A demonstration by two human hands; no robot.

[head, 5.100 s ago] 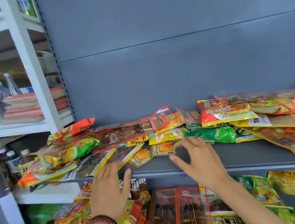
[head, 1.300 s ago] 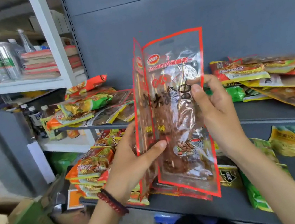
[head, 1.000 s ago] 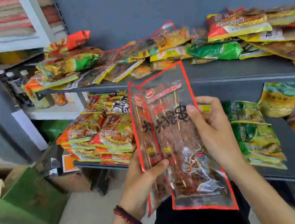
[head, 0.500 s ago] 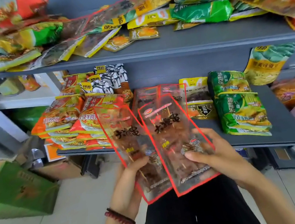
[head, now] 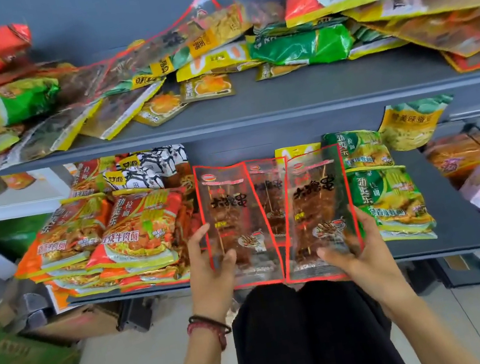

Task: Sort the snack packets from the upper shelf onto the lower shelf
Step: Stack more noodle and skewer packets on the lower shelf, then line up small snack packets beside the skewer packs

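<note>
My left hand (head: 212, 270) pinches one red-edged skewer packet (head: 233, 224). My right hand (head: 360, 252) grips a second skewer packet (head: 318, 213) just beside it. Both are over the lower shelf (head: 461, 223) front, between its orange noodle packets (head: 132, 236) and green noodle packets (head: 386, 197).

The two near skewer packets (head: 317, 210) are clear with red borders, black lettering and brown contents. On the grey lower shelf (head: 458, 226), orange-red noodle packets (head: 141, 231) with yellow edges lie left, green-and-yellow packets (head: 386, 197) right, black-and-white patterned packets (head: 161, 163) far left. The wristbands (head: 206, 325) are red and black.
</note>
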